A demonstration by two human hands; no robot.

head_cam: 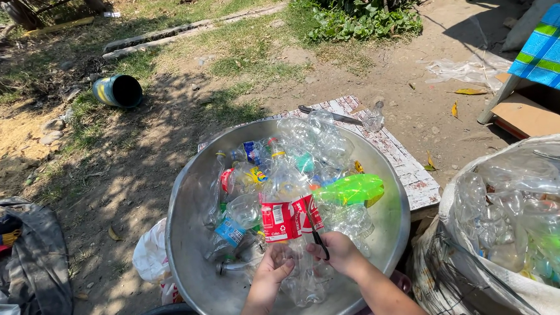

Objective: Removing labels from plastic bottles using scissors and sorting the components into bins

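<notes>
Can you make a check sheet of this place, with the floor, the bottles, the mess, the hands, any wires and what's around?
Surface: bare sunlit dirt with grass patches; a big round metal basin sits on it.
Job's things: clear plastic bottle with a red label, black-handled scissors at the label.
Clutter: more clear bottles and a green plastic bottle in the basin; a knife on a white board.
Hands: left hand grips the bottle; right hand works the scissors.
Cables: nothing seen.
Surroundings: sack of bottles at right, blue-and-yellow can lying on the grass, dark cloth pile at left.
</notes>
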